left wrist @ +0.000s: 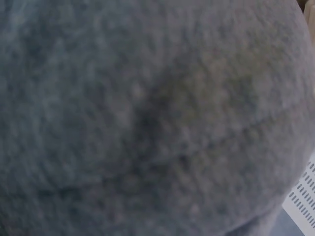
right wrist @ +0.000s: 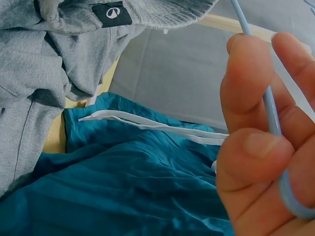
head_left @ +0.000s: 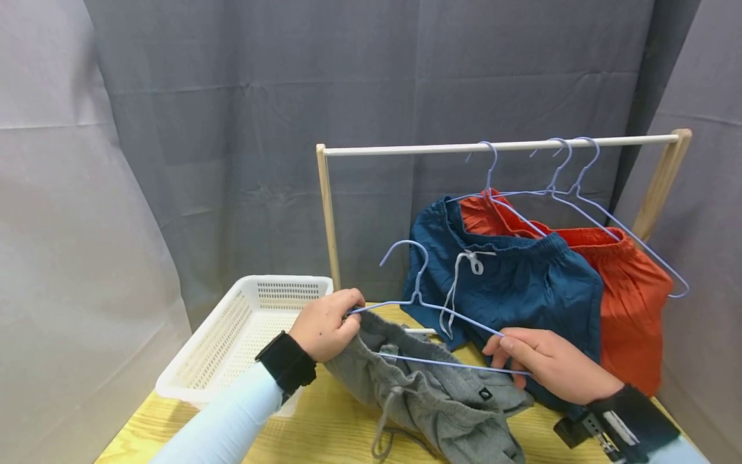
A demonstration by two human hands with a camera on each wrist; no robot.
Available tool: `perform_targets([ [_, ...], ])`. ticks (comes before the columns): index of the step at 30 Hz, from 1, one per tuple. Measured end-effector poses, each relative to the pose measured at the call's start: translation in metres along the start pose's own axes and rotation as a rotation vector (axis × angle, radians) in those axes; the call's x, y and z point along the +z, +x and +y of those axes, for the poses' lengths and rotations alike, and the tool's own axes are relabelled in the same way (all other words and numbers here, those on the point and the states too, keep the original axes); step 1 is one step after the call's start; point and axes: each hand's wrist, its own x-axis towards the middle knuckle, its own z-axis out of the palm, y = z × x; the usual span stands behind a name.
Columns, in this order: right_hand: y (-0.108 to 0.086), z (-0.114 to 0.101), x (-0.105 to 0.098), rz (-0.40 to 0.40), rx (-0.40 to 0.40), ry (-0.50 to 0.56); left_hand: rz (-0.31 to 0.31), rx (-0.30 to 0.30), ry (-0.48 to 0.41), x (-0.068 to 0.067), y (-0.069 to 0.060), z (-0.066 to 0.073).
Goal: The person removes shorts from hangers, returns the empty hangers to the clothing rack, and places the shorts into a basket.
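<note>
Grey shorts (head_left: 440,386) with a drawstring hang bunched below a light-blue hanger (head_left: 418,298). The left hand (head_left: 327,325) pinches the shorts' waistband together with the hanger's left end. Around the hanger's right end curl the fingers and thumb of the right hand (head_left: 551,361), which does not touch the waistband. The hanger's lower bar crosses in front of the shorts' opening. Grey cloth (left wrist: 147,118) fills the left wrist view, hiding the left hand there. In the right wrist view the right hand (right wrist: 266,132) grips the hanger (right wrist: 271,110), with the shorts' logo side (right wrist: 64,64) apart from it.
Behind stands a rack with a white rail (head_left: 400,151), carrying blue shorts (head_left: 522,283), red-orange shorts (head_left: 637,309) and several light-blue hangers at its right part. A white perforated basket (head_left: 197,386) is at the left on the wooden table (head_left: 324,425).
</note>
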Motion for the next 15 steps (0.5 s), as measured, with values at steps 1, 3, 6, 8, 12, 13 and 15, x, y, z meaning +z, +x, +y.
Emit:
perform_targets([
  [1,-0.0004,-0.0003,0.0000,0.004,0.004,-0.005,-0.004,-0.001,-0.010,-0.0002,0.0001,0.0000],
  [3,-0.0013,-0.0004,-0.0002,0.012,0.009,-0.009,-0.015,-0.003,-0.030,-0.0006,0.0003,-0.0001],
  [6,-0.0022,0.0006,-0.0005,0.023,0.001,0.000,-0.032,-0.007,-0.073,-0.0016,0.0009,-0.0008],
  [8,-0.0029,0.0014,-0.0008,0.029,-0.002,0.006,-0.035,-0.017,-0.121,-0.0027,0.0018,-0.0011],
  [12,-0.0044,0.0025,-0.0012,0.040,-0.002,0.017,-0.003,-0.059,-0.228,-0.0055,0.0039,-0.0016],
  [13,-0.0050,0.0025,-0.0016,0.044,-0.002,0.018,0.010,-0.072,-0.251,-0.0063,0.0044,-0.0018],
  [15,-0.0062,0.0026,-0.0026,0.056,-0.005,0.016,0.034,-0.098,-0.277,-0.0076,0.0052,-0.0021],
])
